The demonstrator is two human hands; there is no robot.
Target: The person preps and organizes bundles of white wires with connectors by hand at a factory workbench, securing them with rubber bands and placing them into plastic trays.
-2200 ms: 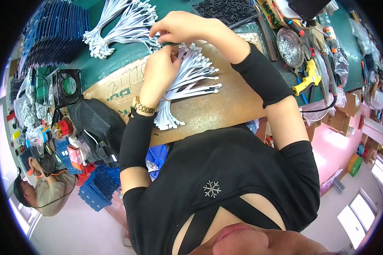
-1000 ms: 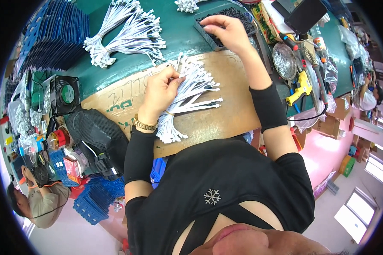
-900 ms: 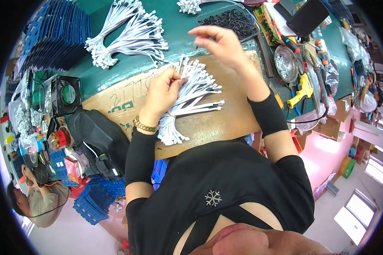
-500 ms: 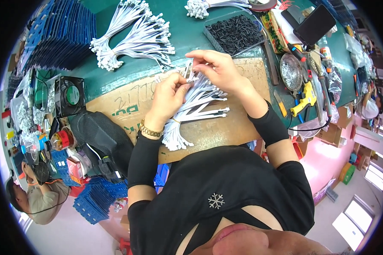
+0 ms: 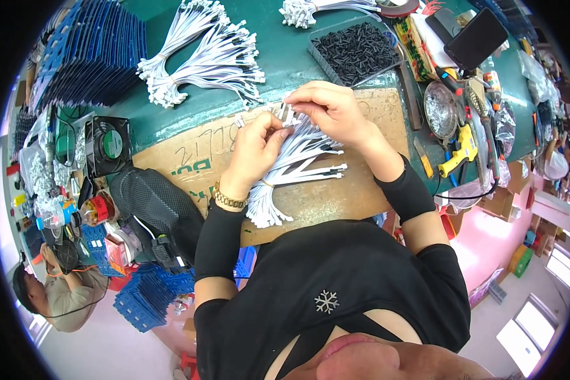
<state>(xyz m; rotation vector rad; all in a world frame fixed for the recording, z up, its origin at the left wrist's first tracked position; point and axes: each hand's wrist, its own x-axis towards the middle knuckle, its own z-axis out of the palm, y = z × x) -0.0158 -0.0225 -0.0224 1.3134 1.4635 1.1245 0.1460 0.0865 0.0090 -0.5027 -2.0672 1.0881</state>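
A bundle of white flat cables (image 5: 296, 162) with small white connectors lies on a brown cardboard sheet (image 5: 335, 201), tied near its lower end. Over its upper end, my left hand (image 5: 257, 147) pinches a white connector end (image 5: 290, 118) between thumb and forefinger. From the other side my right hand (image 5: 333, 115) holds the same end, its thumb and forefinger closed near the tip. The fingers partly hide this small piece. Beyond my hands, two tied cable bundles (image 5: 216, 62) rest on the green table (image 5: 278, 57).
A clear tray of small black sleeves (image 5: 356, 54) stands beyond my right hand. Rightward lie a metal bowl (image 5: 440, 109), a yellow glue gun (image 5: 460, 152) and a phone (image 5: 476, 39). Leftward are stacked blue racks (image 5: 90, 54), a fan (image 5: 107, 145) and a black mesh bag (image 5: 155, 196).
My right fingertips have come down closer to my left fingers at the connector end. The whole view has shifted slightly. The tied bundles lie as before.
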